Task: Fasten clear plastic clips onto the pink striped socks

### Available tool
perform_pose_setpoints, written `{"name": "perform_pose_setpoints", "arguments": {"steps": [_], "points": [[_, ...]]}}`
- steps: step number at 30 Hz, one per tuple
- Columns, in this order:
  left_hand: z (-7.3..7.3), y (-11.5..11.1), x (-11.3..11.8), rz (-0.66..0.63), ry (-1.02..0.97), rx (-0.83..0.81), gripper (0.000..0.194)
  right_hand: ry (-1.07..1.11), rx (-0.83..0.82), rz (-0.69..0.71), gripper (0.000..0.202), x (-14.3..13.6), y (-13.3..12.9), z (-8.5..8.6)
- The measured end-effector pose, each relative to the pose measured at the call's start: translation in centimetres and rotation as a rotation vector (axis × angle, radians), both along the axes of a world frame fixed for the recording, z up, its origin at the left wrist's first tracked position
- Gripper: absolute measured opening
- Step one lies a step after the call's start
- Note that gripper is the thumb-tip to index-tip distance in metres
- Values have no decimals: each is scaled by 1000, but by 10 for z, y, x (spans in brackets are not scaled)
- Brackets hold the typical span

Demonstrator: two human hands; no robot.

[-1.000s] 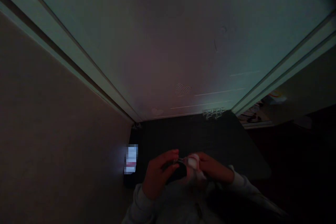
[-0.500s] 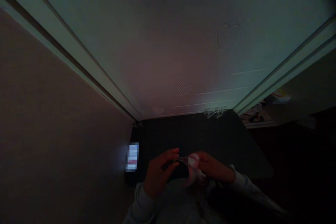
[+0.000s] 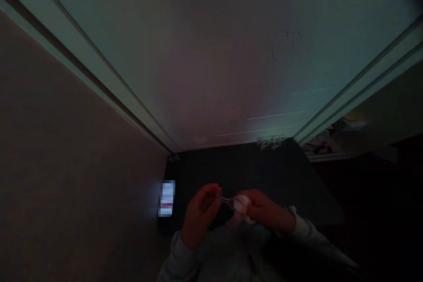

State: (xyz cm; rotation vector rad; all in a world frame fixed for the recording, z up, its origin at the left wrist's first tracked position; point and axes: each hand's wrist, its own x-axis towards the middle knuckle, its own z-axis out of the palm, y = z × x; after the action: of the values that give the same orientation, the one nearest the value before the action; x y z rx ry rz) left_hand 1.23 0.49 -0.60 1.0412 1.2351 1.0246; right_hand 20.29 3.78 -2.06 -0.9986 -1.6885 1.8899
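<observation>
Dim light leaves small details hard to make out. My left hand (image 3: 200, 213) is closed, its thumb and fingertips pinching one end of a thin shiny metal-looking piece (image 3: 226, 200). That piece spans the gap between my hands and meets a small pink-and-white soft item (image 3: 241, 205). Wrapped around the soft item's right side is my right hand (image 3: 264, 209). Part of the item hangs below the fingers. Both hands are over the near part of a dark tabletop (image 3: 211, 167); how the shiny piece joins the item cannot be made out.
A lit phone-like screen (image 3: 167, 198), blurred out, stands at the tabletop's left edge by the wall. Several small clear or shiny pieces (image 3: 271, 142) lie heaped at the back edge. Behind rises a pale panel (image 3: 211, 61) with heart shapes. Objects on a shelf (image 3: 325, 141) show at right.
My left fingers have curled and shifted slightly left, so more of the shiny piece shows between the hands. The pink-and-white item has turned a little in my right hand.
</observation>
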Motion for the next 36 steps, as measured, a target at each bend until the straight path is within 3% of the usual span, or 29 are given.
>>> {"name": "perform_pose_setpoints", "arguments": {"steps": [5, 13, 36], "points": [[1, 1, -1, -30, 76, -34, 33, -39, 54, 2, 12, 0, 1, 1], [3, 3, 1, -44, 120, -36, 26, -43, 83, 12, 17, 0, 1, 0], [1, 2, 0, -107, 82, -7, 22, -38, -68, -20, 16, 2, -1, -6]]}}
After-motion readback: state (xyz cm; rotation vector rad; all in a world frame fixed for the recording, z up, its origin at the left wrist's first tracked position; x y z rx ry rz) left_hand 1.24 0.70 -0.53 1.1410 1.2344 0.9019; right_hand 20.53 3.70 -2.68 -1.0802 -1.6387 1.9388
